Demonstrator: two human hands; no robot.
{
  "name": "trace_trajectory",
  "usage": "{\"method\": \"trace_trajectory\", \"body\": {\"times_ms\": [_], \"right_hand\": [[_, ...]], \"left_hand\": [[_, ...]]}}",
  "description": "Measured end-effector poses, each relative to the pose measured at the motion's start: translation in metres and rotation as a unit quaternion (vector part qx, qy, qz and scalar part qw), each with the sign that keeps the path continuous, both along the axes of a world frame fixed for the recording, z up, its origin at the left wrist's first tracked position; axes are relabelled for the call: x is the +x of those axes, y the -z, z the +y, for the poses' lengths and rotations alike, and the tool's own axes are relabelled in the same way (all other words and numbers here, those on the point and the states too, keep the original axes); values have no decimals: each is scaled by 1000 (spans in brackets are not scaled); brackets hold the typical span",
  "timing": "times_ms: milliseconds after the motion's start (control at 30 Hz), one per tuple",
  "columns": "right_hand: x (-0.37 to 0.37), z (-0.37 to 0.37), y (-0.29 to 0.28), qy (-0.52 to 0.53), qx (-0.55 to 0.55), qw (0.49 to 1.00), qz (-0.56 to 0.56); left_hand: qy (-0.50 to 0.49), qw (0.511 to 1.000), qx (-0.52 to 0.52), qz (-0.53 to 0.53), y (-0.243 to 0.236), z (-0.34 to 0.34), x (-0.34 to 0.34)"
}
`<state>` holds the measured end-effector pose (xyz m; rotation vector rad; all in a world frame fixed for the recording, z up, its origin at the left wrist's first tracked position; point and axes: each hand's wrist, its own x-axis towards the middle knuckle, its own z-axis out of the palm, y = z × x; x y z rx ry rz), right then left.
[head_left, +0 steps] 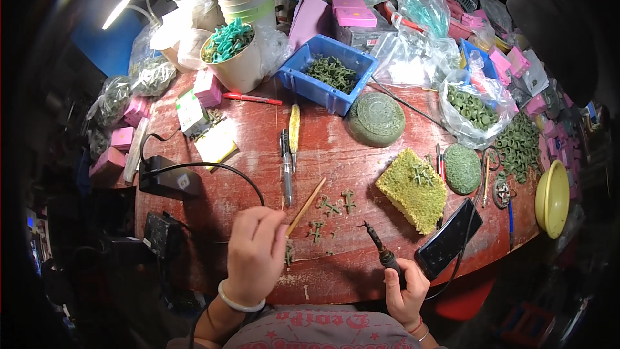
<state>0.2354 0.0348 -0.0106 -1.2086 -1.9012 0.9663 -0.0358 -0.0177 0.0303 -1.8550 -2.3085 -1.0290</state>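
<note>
My left hand [257, 252] is closed in a pinch above the worn red table [174, 213]; what its fingers hold is too small to make out. Beside them lies a thin wooden stick [307, 207], its lower end partly behind the hand. My right hand [405, 287] grips a dark pen-like electric tool [387, 255], its fine metal tip pointing up and left. Small green branched pieces [329, 206] lie between my hands. Several more rest on a yellow-green sponge [407, 197] at the right. A black phone [449, 239] is just right of the tool.
Behind are a blue bin [294, 81], a bucket [239, 71] of teal pieces, a green round block [376, 123] and a bag [471, 113] of green parts. A yellow bowl [551, 199] is at right, black adapters [169, 181] and cords at left, pens [286, 168] in the middle.
</note>
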Motion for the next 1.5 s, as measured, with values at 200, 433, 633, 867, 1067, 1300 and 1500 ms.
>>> {"method": "trace_trajectory", "body": {"times_ms": [200,433,633,867,1067,1300,1500], "right_hand": [[0,1,2,-2,4,1000,0],[1,0,2,-5,9,1000,5],[1,0,2,-7,8,1000,3],[1,1,1,-8,17,1000,-4],[0,2,1,-10,16,1000,-3],[1,1,3,-10,19,1000,-2],[1,1,3,-10,18,1000,-1]], "left_hand": [[140,983,-34,-113,11,0,24],[201,976,-68,-43,22,2,30],[201,978,-59,-16,27,7,34],[199,976,-45,-76,32,9,38],[177,984,-36,-5,31,7,37],[143,989,-27,1,25,8,34],[113,994,-5,2,20,5,28]]}}
